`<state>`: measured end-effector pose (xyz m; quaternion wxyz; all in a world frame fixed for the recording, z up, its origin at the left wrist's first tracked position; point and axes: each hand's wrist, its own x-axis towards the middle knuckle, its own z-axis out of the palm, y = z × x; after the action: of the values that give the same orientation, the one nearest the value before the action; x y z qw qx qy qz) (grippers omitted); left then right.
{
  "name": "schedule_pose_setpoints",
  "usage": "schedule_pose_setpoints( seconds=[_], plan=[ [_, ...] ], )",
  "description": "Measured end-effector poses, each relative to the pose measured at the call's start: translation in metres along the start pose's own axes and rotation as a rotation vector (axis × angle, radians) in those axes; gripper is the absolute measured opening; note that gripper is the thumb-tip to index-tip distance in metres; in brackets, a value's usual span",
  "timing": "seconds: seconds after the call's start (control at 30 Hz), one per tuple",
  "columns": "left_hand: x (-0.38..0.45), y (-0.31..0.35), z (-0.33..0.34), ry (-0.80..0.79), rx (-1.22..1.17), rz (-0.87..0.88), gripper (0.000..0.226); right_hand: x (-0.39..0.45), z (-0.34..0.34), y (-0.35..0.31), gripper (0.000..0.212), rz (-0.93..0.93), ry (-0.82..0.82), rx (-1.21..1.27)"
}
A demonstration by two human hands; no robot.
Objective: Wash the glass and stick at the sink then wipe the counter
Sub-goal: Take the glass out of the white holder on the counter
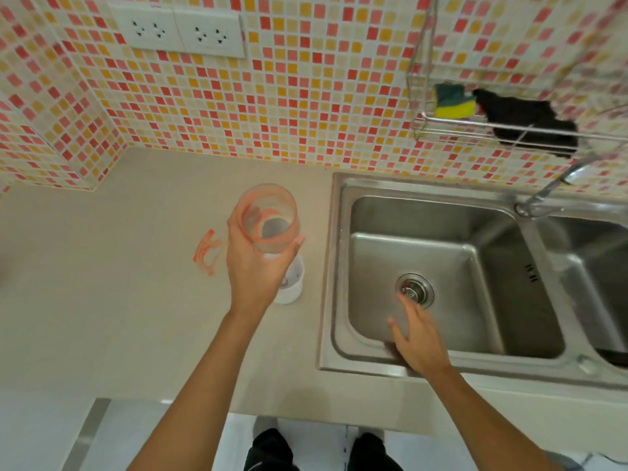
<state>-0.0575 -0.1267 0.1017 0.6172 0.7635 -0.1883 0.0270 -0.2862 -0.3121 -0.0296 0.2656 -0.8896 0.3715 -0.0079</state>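
My left hand grips a clear glass smeared inside with orange residue, holding it above the beige counter just left of the sink. My right hand hovers open over the front of the steel sink basin, fingers spread near the drain, holding nothing. An orange smear marks the counter left of the glass. No stick is visible.
A white round object stands on the counter under my left hand. A wire rack on the tiled wall holds a yellow-green sponge and a black cloth. The faucet arches at the back right. A second basin lies further right.
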Motion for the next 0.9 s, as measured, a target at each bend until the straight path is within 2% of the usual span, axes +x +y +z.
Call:
schedule_pose_setpoints(
  seconds=[0.13, 0.27, 0.37, 0.43, 0.5, 0.57, 0.9],
  plan=[
    [-0.033, 0.019, 0.060, -0.164, -0.025, 0.044, 0.085, -0.006, -0.029, 0.063, 0.059, 0.092, -0.049, -0.093],
    [-0.075, -0.002, 0.117, -0.324, 0.037, -0.029, 0.083, -0.002, -0.050, 0.107, 0.060, 0.140, -0.101, -0.096],
    [-0.110, -0.033, 0.154, -0.470, 0.207, -0.045, 0.078, 0.006, -0.055, 0.133, 0.062, 0.149, -0.157, -0.142],
    [-0.128, -0.054, 0.171, -0.543, 0.420, 0.066, 0.075, 0.010, -0.054, 0.140, 0.060, 0.105, -0.185, -0.212],
    [-0.139, -0.068, 0.182, -0.584, 0.634, 0.201, 0.070, 0.014, -0.050, 0.143, 0.058, 0.051, -0.230, -0.279],
    [-0.145, -0.072, 0.187, -0.613, 0.762, 0.246, 0.069, 0.018, -0.048, 0.146, 0.055, 0.018, -0.293, -0.308],
    [-0.149, -0.075, 0.196, -0.665, 1.142, 0.399, 0.097, 0.024, -0.046, 0.151, 0.058, -0.015, -0.366, -0.311]
  ],
)
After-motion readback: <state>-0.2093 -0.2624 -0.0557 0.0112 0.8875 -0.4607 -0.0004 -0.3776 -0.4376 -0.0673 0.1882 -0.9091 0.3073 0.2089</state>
